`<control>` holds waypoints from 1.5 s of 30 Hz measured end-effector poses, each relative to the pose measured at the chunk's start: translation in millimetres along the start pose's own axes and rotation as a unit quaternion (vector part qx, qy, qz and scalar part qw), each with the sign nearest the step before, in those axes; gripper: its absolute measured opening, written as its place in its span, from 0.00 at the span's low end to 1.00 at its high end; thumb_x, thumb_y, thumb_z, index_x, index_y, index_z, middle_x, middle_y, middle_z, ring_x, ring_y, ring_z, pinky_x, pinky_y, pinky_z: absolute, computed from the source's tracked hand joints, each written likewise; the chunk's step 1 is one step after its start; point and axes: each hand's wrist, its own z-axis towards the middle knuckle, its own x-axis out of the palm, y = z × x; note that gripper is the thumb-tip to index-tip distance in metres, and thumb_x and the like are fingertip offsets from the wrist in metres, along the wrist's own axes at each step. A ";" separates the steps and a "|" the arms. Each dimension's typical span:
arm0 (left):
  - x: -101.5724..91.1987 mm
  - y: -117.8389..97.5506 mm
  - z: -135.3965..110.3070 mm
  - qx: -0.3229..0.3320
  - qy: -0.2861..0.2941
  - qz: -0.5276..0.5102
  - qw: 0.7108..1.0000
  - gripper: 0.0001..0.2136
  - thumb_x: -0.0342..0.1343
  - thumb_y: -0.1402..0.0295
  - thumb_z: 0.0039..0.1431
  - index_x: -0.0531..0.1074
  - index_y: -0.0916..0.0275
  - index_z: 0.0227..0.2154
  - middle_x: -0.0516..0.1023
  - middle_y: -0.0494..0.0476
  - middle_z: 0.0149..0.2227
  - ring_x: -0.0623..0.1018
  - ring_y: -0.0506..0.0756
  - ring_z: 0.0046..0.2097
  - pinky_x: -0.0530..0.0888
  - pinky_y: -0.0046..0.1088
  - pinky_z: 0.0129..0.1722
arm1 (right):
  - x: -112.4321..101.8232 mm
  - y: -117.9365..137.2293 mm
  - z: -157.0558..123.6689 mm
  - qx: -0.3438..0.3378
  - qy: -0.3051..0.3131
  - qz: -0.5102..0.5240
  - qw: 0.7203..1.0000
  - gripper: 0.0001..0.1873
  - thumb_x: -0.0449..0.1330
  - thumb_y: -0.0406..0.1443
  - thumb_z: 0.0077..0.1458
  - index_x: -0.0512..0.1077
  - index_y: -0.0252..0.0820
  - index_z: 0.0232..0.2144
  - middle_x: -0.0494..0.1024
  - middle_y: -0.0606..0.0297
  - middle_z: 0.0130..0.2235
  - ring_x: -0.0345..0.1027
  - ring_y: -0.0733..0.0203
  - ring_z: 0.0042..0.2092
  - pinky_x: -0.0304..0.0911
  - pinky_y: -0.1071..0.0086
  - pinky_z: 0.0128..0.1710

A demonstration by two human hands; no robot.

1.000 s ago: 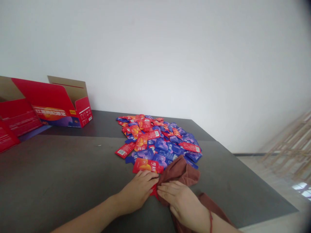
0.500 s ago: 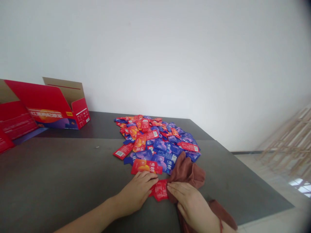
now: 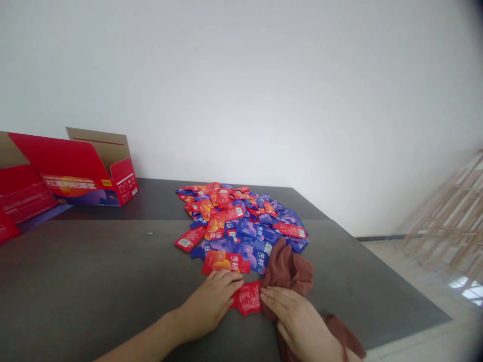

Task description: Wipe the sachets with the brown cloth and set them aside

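Observation:
My left hand (image 3: 209, 304) lies flat on the dark table (image 3: 94, 281), its fingertips pinning the left edge of a red packet (image 3: 248, 297). To the right of that packet, my right hand (image 3: 298, 319) presses fingers-out on a brown cloth (image 3: 289, 269) that bunches up beside the packet and trails under my wrist. Just beyond both hands spreads a pile of several red and blue packets (image 3: 241, 221).
An open red cardboard box (image 3: 85, 171) with raised flaps stands at the back left, with more red box parts (image 3: 18, 193) at the left edge. A white wall rises behind the table. At the right, the floor and a wooden rack (image 3: 449, 221) lie beyond the table edge.
My right hand has drawn the brown cloth rightward, uncovering the red packet between my hands. The left hand has stayed in place.

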 end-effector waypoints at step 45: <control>1.0 -5.9 -0.1 0.027 -0.017 0.067 0.997 0.21 0.53 0.74 0.60 0.62 0.61 0.56 0.68 0.59 0.55 0.66 0.61 0.55 0.61 0.42 0.58 | 25.6 51.5 48.2 0.039 -0.078 -0.121 0.989 0.07 0.58 0.30 0.55 0.71 0.42 0.38 0.73 0.62 0.39 0.65 0.53 0.41 0.61 0.60 0.40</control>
